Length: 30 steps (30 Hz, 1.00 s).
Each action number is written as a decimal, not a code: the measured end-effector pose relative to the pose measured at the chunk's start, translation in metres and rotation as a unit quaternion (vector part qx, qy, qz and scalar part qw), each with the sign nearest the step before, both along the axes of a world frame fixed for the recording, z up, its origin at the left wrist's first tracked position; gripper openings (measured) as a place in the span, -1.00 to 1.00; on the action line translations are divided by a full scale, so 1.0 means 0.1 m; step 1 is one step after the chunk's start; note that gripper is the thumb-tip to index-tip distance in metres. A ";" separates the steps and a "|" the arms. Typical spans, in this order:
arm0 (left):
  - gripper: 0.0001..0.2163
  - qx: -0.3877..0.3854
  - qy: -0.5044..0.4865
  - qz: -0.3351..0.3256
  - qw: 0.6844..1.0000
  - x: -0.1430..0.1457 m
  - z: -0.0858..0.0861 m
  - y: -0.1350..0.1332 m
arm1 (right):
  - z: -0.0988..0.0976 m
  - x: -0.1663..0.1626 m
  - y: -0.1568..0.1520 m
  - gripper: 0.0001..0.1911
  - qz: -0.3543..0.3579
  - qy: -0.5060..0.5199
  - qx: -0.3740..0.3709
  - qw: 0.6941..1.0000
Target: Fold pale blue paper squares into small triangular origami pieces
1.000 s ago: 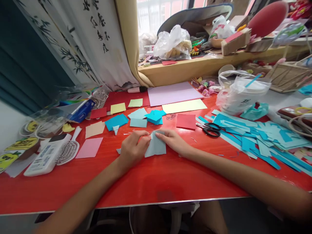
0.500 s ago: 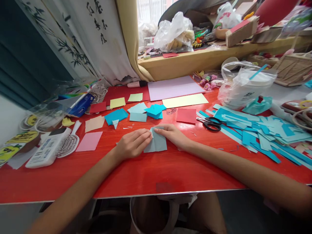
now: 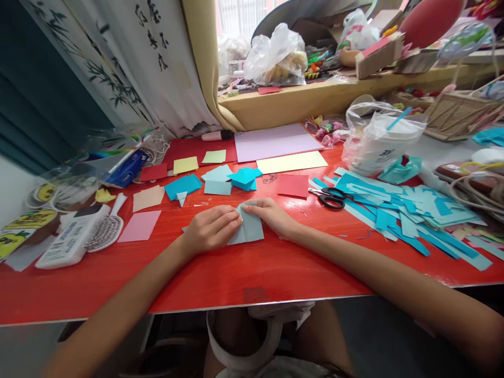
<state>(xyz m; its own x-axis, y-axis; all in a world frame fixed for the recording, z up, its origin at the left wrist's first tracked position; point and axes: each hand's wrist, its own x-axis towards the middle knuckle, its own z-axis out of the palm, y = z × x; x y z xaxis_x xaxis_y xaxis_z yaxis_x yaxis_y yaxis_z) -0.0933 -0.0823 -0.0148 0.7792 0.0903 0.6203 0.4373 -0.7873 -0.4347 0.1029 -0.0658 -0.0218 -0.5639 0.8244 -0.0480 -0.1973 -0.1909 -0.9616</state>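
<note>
A creased pale blue sheet of paper (image 3: 252,229) lies at the middle of the red table, between my two hands. My left hand (image 3: 213,226) is closed at its left edge, fingers pressed together near the top. My right hand (image 3: 271,214) pinches its upper right part, thumb on top and fingers behind. The paper's top edge is partly hidden by the fingers. Just beyond are a folded bright blue paper (image 3: 244,178), a pale blue piece (image 3: 218,188) and a darker blue sheet (image 3: 182,187).
Black-handled scissors (image 3: 331,198) lie right of a red paper square (image 3: 293,186). Blue paper strips (image 3: 409,210) heap on the right, before a bagged cup (image 3: 388,136). A hairbrush (image 3: 105,231) and white bottle (image 3: 74,237) are at left. A lilac sheet (image 3: 277,142) lies at the back.
The whole view has shifted slightly, so things appear a little further left. Both hands keep nearly the same hold on the pale blue paper.
</note>
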 end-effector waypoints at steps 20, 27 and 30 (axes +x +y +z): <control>-0.89 -0.034 -0.026 -0.020 0.999 0.01 0.01 0.03 | -0.06 0.01 0.05 -0.83 -0.004 -0.019 -0.020 1.000; -0.89 -0.074 -0.035 -0.025 0.996 -0.01 -0.02 0.04 | -0.03 0.02 0.04 -0.84 0.004 -0.019 -0.036 0.999; -0.90 -0.079 -0.037 -0.024 0.996 0.00 -0.02 0.04 | -0.03 0.02 0.04 -0.84 0.006 -0.017 -0.031 0.999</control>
